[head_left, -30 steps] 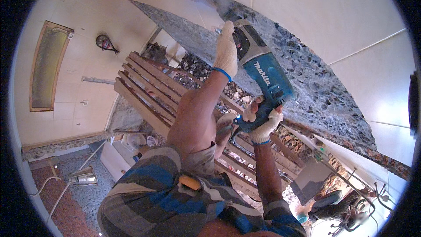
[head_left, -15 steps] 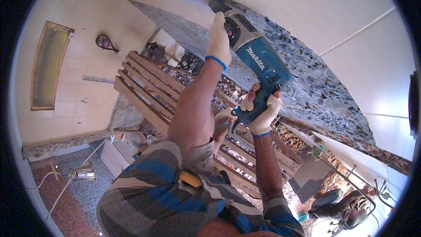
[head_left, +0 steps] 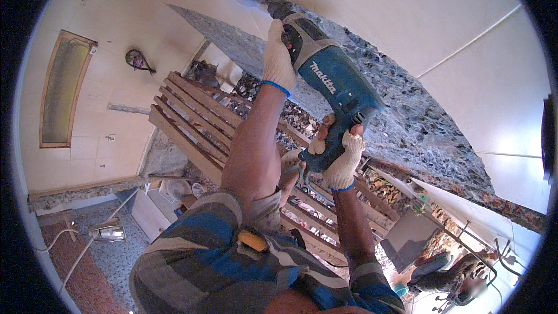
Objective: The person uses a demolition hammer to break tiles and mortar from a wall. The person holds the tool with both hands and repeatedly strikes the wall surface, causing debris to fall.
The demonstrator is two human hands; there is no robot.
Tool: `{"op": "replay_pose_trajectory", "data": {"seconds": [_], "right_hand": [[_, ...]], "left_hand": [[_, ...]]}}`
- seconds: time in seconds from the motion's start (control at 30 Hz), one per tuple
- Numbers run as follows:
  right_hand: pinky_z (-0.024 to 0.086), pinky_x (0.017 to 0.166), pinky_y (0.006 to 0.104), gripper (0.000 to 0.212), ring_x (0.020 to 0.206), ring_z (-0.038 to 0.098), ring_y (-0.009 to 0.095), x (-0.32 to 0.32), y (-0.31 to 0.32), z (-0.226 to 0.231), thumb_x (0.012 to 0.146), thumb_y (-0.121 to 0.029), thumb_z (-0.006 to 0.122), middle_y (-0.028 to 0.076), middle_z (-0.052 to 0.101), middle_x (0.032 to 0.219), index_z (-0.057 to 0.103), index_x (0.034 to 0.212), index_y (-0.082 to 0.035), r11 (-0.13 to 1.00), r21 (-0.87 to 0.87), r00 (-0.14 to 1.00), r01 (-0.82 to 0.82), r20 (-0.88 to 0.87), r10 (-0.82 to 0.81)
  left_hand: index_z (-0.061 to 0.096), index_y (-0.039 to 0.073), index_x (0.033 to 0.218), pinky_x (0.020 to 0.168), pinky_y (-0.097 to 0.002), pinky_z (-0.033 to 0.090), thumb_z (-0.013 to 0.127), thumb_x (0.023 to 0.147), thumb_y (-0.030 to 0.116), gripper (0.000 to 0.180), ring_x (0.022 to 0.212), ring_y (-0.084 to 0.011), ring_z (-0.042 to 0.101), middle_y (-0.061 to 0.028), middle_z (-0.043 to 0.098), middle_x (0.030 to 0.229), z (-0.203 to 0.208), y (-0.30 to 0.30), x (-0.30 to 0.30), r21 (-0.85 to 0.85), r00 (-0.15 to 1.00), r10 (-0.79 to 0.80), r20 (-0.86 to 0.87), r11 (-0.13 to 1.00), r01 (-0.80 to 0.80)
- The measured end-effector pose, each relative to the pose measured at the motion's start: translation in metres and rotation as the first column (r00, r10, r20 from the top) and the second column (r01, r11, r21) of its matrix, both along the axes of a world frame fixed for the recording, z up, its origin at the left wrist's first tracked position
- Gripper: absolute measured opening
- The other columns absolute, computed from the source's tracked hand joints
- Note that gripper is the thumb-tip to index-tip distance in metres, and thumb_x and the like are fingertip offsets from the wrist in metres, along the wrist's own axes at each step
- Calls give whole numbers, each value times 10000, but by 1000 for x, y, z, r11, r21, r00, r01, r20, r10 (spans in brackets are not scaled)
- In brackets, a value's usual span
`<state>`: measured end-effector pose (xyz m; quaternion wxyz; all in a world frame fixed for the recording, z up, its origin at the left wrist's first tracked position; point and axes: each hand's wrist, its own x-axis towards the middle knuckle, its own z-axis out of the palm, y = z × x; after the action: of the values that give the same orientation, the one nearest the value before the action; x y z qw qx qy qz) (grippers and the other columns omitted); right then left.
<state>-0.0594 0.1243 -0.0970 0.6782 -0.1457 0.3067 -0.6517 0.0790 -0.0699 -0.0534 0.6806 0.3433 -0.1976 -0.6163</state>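
Both my hands, in white knitted gloves with blue cuffs, hold a teal rotary hammer (head_left: 336,75) tilted up to the left. My left hand (head_left: 279,58) is closed around the front end, just behind the dark chuck. My right hand (head_left: 344,157) grips the rear handle, with bare fingertips showing. The tool's nose is at the upper edge of a rough grey stripped patch (head_left: 412,104), where smooth cream wall tiles (head_left: 418,17) begin. Pale dust blurs the working tip, so its contact with the wall cannot be made out.
Beneath me is a slatted wooden platform (head_left: 197,119), with rubble (head_left: 299,119) under and beside it. A lit work lamp (head_left: 109,231) with a cable stands lower left. Bent pipes (head_left: 459,235) and what looks like another person (head_left: 444,273) are lower right.
The rotary hammer and both my hands have shifted a little to the left. My grip is unchanged, and the tip has moved left along the patch's upper edge.
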Motion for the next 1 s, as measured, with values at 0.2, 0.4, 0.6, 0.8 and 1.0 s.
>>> {"op": "replay_pose_trajectory", "data": {"seconds": [0.2, 0.4, 0.6, 0.8, 1.0], "right_hand": [[570, 691, 357, 485, 863, 670, 208, 19, 17, 7, 931, -329, 699, 113, 668, 1015, 587, 1245, 23, 1000, 19, 1000, -21, 11, 21], [558, 1034, 401, 584, 1197, 662, 250, 14, 36, -27, 918, 81, 658, 116, 642, 1316, 440, 1448, -33, 995, 17, 982, -103, -160, 104], [587, 904, 392, 613, 1045, 692, 231, 2, 25, -52, 921, -178, 755, 113, 659, 1262, 468, 1439, -22, 992, -116, 989, -56, -145, 39], [542, 609, 369, 835, 705, 635, 205, 1, 7, -19, 921, -672, 662, 83, 632, 952, 540, 1387, 10, 996, -9, 958, -91, 271, 90], [491, 515, 346, 694, 570, 556, 169, 0, -14, -9, 984, -632, 606, 35, 587, 802, 582, 1269, 1, 998, -42, 976, -52, 211, 60]], "left_hand": [[706, 65, 1286, 987, -441, 592, 471, 1110, 404, 448, 1081, -289, 732, -112, 768, 1200, 11, 10, 16, 78, 997, -3, -83, 997, 9], [703, 57, 1288, 963, -456, 604, 483, 1101, 425, 467, 1054, -306, 738, -118, 766, 1196, 10, 15, 24, 24, 980, -69, -185, 997, 74], [719, 94, 1240, 972, -436, 578, 486, 1098, 469, 464, 1048, -285, 720, -102, 758, 1168, 1, 20, 7, 119, 991, -38, -125, 992, 53], [690, 96, 1269, 931, -420, 576, 556, 1081, 493, 459, 1021, -239, 713, -79, 750, 1134, -5, 12, -4, 224, 999, 26, 47, 974, -36], [670, 62, 1217, 829, -325, 485, 550, 1024, 666, 645, 918, -139, 566, -14, 630, 1048, -4, 3, -8, 255, 961, 27, 274, 962, -99]]}}
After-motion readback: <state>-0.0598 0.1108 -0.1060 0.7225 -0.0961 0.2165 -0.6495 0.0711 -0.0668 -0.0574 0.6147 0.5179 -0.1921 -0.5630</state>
